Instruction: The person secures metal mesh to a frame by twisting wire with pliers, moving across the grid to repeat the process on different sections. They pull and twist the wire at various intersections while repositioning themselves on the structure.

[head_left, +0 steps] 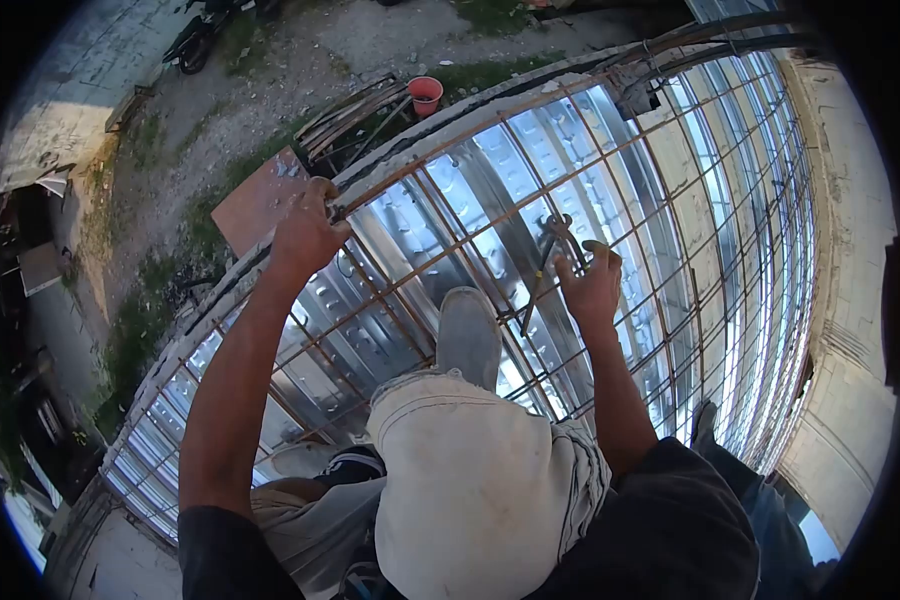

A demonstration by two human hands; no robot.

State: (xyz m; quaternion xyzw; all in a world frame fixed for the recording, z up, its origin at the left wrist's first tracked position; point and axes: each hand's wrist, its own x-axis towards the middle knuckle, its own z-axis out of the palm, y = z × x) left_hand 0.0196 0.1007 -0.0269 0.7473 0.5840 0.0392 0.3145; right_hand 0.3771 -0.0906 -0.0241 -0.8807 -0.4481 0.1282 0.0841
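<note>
Head view, left hand: you've got your left hand [312, 228] up at the upper left of centre, fingers curled at the near edge of the rebar grid [461, 240], right by a bar end; whether it clenches that bar or only rests there, I cannot tell.
Head view, right hand: right of centre, your right hand [592, 285] is holding one handle of the pincers between thumb and bent fingers.
Pincers: here they are, just right of centre over the grid, the pincers [553, 243] with their head towards the top of the frame, handles spread, the other one slanting down to the left.
Grid and decking: the rusty bars cross over shiny ribbed metal decking [375, 335], sweeping from lower left to upper right.
Feet: your grey shoe [468, 335] is right in the middle, below it your pale trouser leg [460, 480]; a dark sneaker [352, 465] shows at lower left, whose I can't say.
Lower right: another person's jeans leg [775, 525] and dark shoe [705, 425] on the far side of your right arm.
Ground beyond: a red bucket [425, 95] at top centre, timber pieces [355, 120] beside it, a reddish board [260, 200] near your left hand, and a motorcycle [192, 45] at upper left.
</note>
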